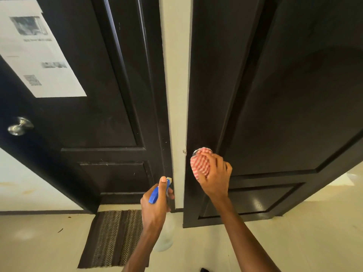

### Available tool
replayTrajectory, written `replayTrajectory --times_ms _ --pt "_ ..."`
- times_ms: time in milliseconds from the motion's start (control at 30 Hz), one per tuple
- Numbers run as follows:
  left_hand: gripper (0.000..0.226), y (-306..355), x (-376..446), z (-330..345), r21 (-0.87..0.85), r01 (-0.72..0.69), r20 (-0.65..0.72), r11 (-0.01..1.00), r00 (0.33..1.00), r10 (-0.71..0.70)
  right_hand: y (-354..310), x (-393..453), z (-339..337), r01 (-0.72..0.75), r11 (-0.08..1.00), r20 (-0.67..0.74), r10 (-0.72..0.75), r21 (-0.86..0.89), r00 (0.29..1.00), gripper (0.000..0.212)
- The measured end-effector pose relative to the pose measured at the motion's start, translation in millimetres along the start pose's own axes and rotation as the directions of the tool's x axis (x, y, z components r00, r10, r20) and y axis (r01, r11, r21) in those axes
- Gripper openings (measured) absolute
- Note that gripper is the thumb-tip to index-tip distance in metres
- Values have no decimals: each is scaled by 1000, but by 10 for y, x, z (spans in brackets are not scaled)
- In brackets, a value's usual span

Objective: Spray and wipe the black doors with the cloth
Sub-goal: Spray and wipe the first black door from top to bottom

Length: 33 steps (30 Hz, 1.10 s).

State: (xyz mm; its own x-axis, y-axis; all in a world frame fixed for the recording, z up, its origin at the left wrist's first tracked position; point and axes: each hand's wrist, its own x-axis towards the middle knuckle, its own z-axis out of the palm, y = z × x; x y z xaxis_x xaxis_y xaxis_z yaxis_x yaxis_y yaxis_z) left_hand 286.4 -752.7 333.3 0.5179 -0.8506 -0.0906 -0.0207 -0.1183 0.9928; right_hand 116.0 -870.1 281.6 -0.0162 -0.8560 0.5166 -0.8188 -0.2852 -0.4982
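Right hand (215, 173): arm reaching forward and up, fingers curled round a red-and-white checked cloth (200, 165), which we see pressed over the round metal knob (196, 151) of the right black door (284, 95); the knob is mostly covered, only its upper left edge showing.

Left hand (155, 203): arm raised beside the right one, fingers wrapped round the blue head of a spray bottle (157, 193), thumb lying straight along its top; nozzle aimed toward the edge of the left black door (88, 124); the clear bottle body hangs below the wrist, faint against the floor (294, 242).

Left black door: carries a metal knob (19, 126) near its left side and a white printed sheet (39, 55) above that; the sheet's pictures and lines of writing are too blurred for us to read.

Between the doors: a pale strip of wall (176, 95).

Floor: a brown patterned mat (115, 238) lies below the left door.
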Motion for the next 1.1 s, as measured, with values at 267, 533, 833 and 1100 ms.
replayTrajectory --times_ms 267,533,833,1100 --pt "48 -18 33 -46 14 8 5 1000 1000 -8 -76 18 73 217 959 60 -209 -183 976 81" --pt "45 82 82 137 1 16 71 1000 997 -16 0 115 -51 588 767 268 -528 -256 806 54" --pt "47 99 63 201 1 20 77 1000 997 -20 61 86 -19 178 982 22 -177 -59 984 58" --pt "45 62 57 67 1 -5 64 1000 998 5 -83 90 142 208 967 -106 -225 -150 969 42"
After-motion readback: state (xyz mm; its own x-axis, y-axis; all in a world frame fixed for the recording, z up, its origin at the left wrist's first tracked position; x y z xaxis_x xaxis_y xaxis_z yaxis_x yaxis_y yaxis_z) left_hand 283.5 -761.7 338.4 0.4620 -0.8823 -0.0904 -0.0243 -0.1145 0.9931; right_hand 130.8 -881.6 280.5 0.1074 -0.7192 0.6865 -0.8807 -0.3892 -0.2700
